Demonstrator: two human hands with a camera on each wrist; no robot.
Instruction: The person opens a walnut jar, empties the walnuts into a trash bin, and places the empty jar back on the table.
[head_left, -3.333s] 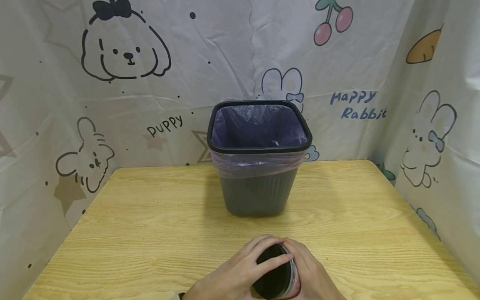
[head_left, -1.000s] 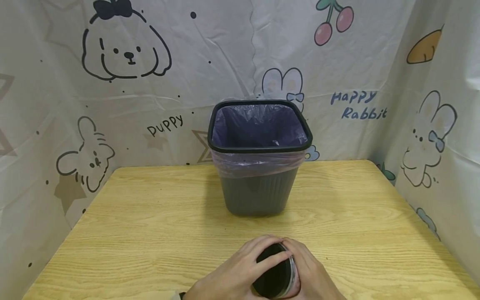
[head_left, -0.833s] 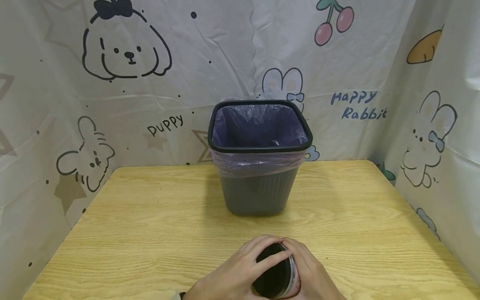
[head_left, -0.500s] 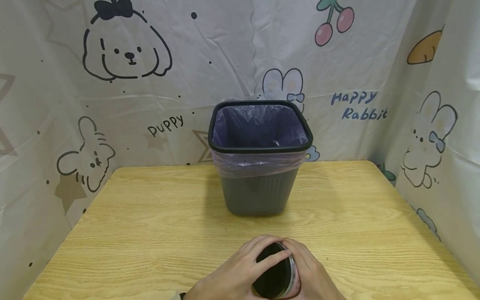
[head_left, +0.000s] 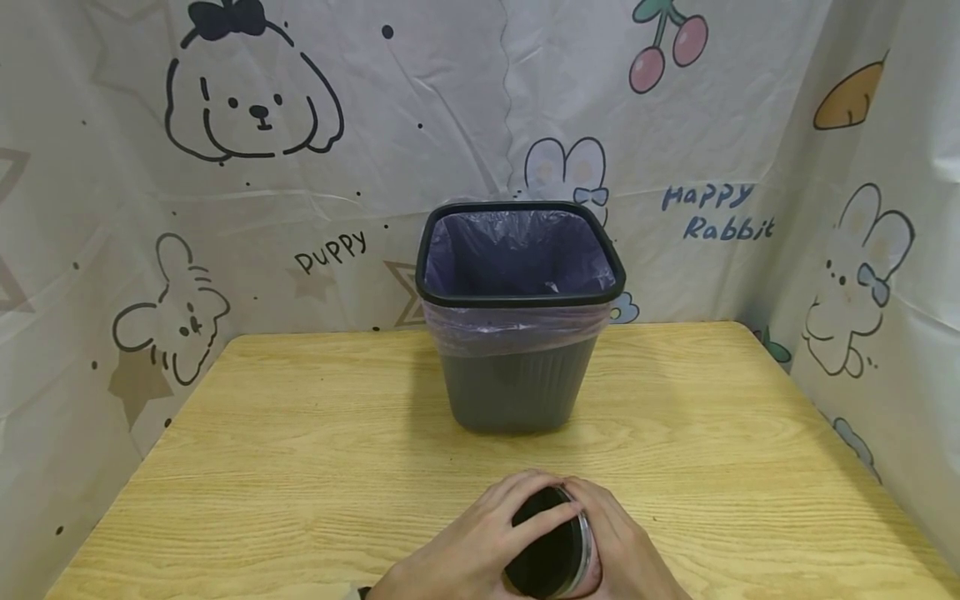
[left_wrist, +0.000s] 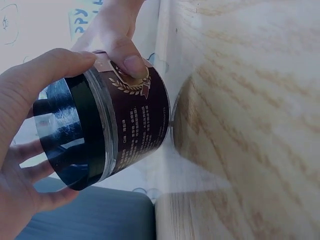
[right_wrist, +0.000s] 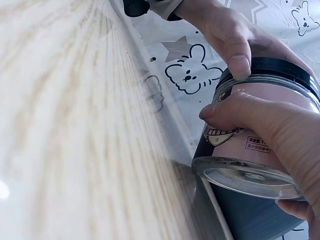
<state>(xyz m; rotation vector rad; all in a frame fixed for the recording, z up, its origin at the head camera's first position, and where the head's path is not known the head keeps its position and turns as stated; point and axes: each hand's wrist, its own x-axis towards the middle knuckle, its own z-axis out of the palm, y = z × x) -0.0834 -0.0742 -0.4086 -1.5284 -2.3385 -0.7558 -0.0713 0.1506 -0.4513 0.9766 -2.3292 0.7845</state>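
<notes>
Both hands are on a clear plastic jar with a dark maroon label and a black screw lid (head_left: 550, 552), held just above the near edge of the pale wood-grain table (head_left: 300, 450) and tilted toward the person. The left hand (head_left: 472, 550) has its fingers curled over the black lid (left_wrist: 75, 135), thumb along the top of it. The right hand (head_left: 622, 554) grips the jar's body, its thumb (right_wrist: 235, 112) pressed on the label and the other fingers wrapped under the clear base (right_wrist: 250, 177).

By the look of this 2-handed hold (one hand on the cap, the other bracing the body), the step in hand seems to be unscrewing the lid, and it is not yet off: the cap sits flush on the jar's shoulder in both wrist views. The next move would call for the left hand to twist while the right keeps the body from turning with it.

A dark grey square plastic bin lined with a thin purple bag (head_left: 517, 321) stands upright at the far middle of the table, well apart from the hands. What the jar holds cannot be made out.
</notes>
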